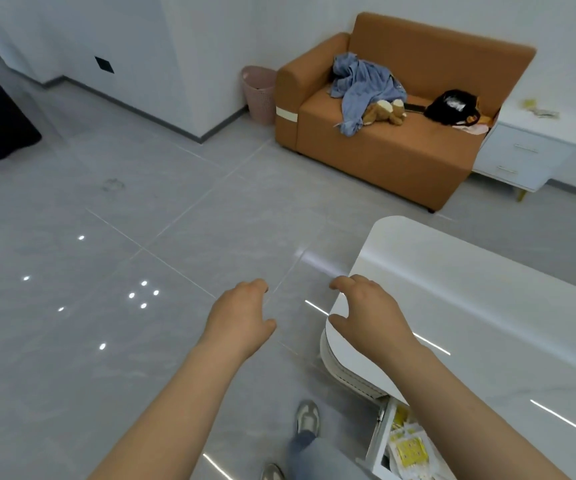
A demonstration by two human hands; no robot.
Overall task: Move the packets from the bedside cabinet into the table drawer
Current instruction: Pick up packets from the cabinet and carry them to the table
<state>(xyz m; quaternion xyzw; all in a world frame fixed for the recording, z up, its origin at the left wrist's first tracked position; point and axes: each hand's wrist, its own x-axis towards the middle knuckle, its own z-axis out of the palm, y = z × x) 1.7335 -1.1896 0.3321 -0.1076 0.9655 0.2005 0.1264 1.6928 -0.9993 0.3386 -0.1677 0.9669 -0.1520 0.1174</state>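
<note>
Left hand (241,317), right hand (366,313) empty; packets (409,448) in drawer (376,441), seemingly also on cabinet (529,147).

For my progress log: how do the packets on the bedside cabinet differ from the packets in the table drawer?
The cabinet packets lie spread on top of the bedside cabinet, beside the sofa; the drawer packets lie piled inside the open table drawer. The cabinet packets look small and far, the drawer packets near. Both show yellow.

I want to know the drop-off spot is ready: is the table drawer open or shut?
Open. The table drawer juts out from under the white table, and yellow packets lie visible inside it.
</note>
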